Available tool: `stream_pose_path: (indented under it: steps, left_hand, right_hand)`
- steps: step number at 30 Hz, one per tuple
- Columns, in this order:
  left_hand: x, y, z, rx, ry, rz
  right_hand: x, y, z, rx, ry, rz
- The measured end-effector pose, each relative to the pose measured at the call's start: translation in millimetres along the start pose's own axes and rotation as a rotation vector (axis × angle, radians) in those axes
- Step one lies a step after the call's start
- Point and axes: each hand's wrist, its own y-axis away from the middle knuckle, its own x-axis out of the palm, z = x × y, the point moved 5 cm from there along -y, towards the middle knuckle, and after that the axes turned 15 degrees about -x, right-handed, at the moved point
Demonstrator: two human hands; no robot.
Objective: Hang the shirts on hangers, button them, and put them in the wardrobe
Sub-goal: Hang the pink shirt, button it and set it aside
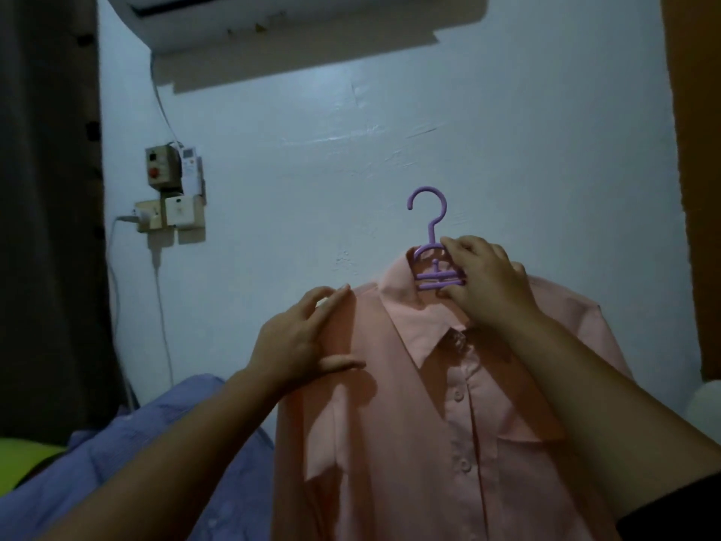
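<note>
Right hand (485, 281) on purple hanger (431, 244), pink shirt (409, 443)

Blue shirt (148, 454) spread on bed.

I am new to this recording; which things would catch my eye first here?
The peach-pink button-front shirt fills the lower middle, draped on a purple plastic hanger whose hook rises before the pale blue wall. The right hand grips the hanger at the collar; the left hand lies on the shirt's shoulder.
</note>
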Motion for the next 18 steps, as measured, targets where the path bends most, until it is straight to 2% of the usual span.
stream_pose_path:
  steps: [2, 5, 7, 11, 15, 18]
  left_hand:
    - [-5, 2, 11, -0.051, -0.039, 0.088]
    - [-11, 4, 32, -0.182, 0.026, 0.296]
    - [-16, 5, 42, -0.253, 0.079, 0.370]
    - [-27, 10, 62, -0.436, 0.124, 0.433]
    - [-37, 19, 83, -0.445, 0.027, 0.476]
    - [-45, 22, 84, -0.401, -0.058, 0.404]
  right_hand:
    - [8, -7, 6, 0.001, -0.034, -0.012]
    - [18, -15, 11, -0.005, -0.047, -0.010]
    - [26, -19, 16, -0.015, -0.060, 0.000]
    - [41, -24, 27, -0.039, -0.134, 0.016]
    - [50, -28, 28, -0.023, -0.165, 0.032]
    - [56, -31, 35, -0.031, -0.161, 0.046]
